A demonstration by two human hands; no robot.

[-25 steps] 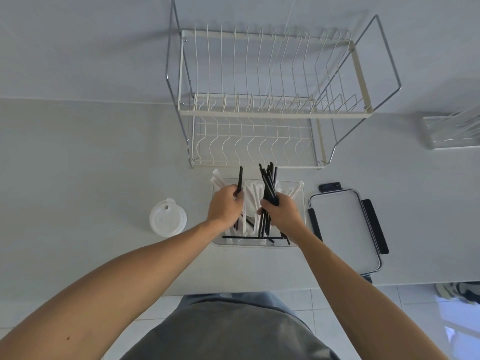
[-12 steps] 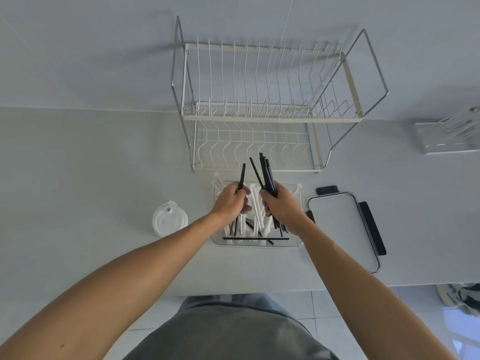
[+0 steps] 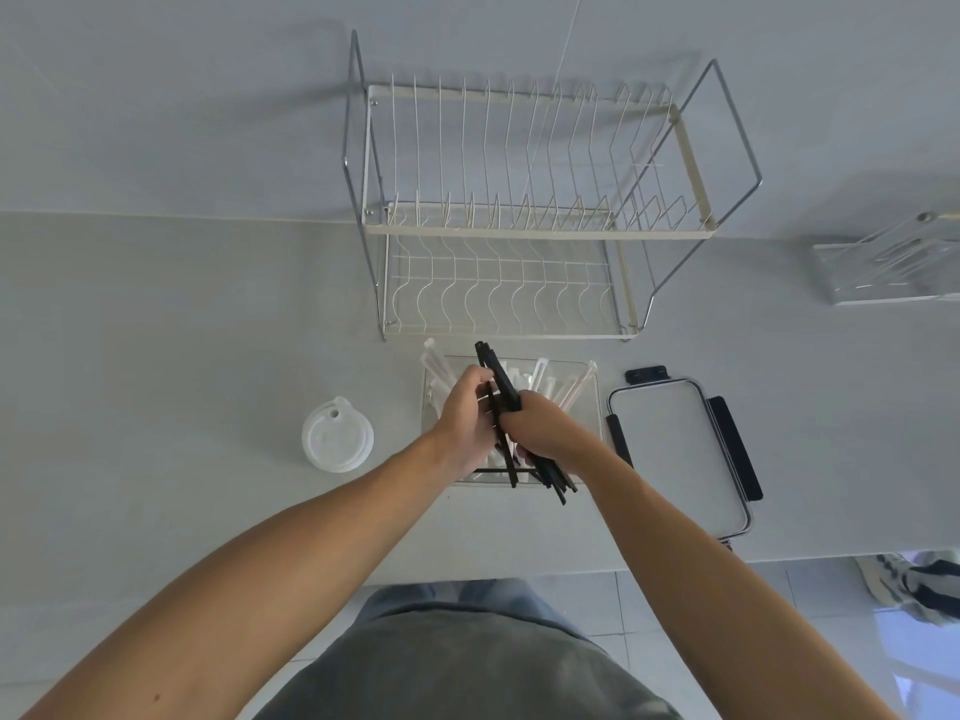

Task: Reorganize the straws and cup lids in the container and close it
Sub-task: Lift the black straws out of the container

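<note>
Risk: we grip thin black plastic straws [image 3: 503, 392] in our right hand [image 3: 540, 433], left hand [image 3: 465, 413] pinching one; loosening scatters them outside the clear rectangular container [image 3: 589, 407].

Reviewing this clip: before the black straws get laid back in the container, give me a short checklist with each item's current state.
1. Black straws gathered in a bundle, gripped by right hand: ok.
2. Left hand steadying the bundle: ok.
3. Container open: ok.
4. Room among the white straws: cannot tell.
5. Cup lids back in the container: not ok, on the counter.
6. Container lid nearby: ok, beside it.
</note>
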